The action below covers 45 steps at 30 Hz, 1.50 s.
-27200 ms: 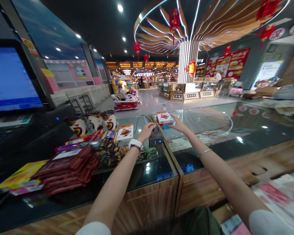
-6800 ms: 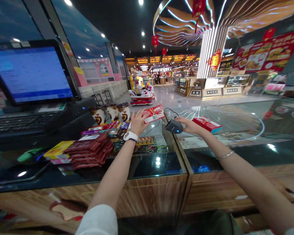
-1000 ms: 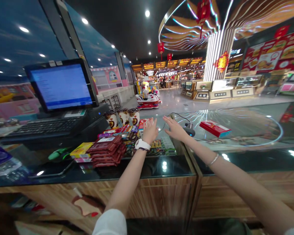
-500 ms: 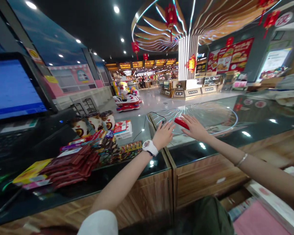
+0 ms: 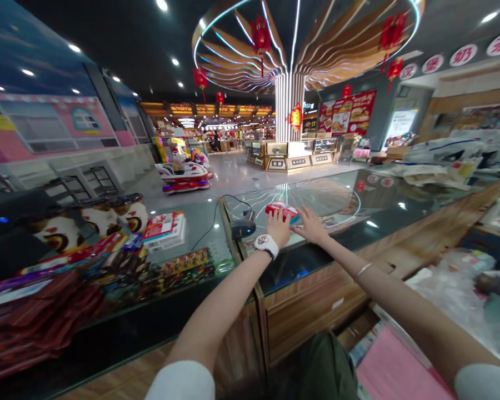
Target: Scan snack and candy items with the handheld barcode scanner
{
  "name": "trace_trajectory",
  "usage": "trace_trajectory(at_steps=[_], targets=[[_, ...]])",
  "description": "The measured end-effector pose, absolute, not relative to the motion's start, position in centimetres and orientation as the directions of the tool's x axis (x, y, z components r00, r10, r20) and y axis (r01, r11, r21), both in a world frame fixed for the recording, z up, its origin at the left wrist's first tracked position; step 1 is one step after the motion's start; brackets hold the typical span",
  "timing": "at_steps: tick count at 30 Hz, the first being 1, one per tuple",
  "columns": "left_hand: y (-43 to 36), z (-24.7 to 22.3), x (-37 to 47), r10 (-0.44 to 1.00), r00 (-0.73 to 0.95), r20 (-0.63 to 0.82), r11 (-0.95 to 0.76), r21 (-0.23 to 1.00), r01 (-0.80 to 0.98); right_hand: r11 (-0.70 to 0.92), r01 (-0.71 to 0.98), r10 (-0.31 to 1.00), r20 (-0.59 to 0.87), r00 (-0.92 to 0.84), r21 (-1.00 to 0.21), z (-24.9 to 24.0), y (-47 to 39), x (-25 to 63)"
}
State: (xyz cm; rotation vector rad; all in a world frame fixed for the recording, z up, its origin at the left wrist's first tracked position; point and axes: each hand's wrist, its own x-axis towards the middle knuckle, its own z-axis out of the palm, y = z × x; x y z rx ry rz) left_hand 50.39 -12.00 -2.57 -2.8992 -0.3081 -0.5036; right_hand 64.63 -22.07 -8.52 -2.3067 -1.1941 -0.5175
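A small red and white box [image 5: 282, 210] lies on or just above the glass counter top [image 5: 337, 197], ahead of me. My left hand [image 5: 278, 229], with a white watch at its wrist, has its fingers on the near side of the box and grips it. Close to the box's right end is my right hand [image 5: 313, 226], its fingers stretched out and apart; whether the fingertips touch the box I cannot tell. A black device with a blue light [image 5: 244, 228], its cable attached, rests just left of my left hand.
Left on the counter lie a red and white carton [image 5: 164, 230], patterned packs [image 5: 129, 214], small colourful snacks [image 5: 187, 266] and a stack of dark red packets [image 5: 37, 316]. Papers and bags [image 5: 437, 161] cover the far right. Below right is an open drawer with something pink [image 5: 394, 366].
My view has turned right. The box, earlier at my right hand, is now under my left hand's fingers, and my right hand has come off it to the right side.
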Motion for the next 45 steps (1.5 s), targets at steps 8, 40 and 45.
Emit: trace_trajectory(at_steps=[8, 40, 45], targets=[[-11.8, -4.7, 51.5, 0.281, 0.898, 0.34, -0.952, -0.02, 0.305, -0.46, 0.818, 0.673, 0.466, 0.575, -0.345, -8.9, -20.9, 66.1], [-11.4, -1.5, 49.6, 0.205, 0.809, 0.551, -0.945, -0.103, 0.31, -0.426, 0.899, 0.588, 0.722, 0.364, -0.107, -5.0, -23.6, 62.4], [-11.1, -0.9, 48.5, 0.028, 0.798, 0.602, -0.96, -0.206, 0.189, -0.315, 0.949, 0.614, 0.767, 0.187, 0.021, -4.1, -23.3, 60.4]])
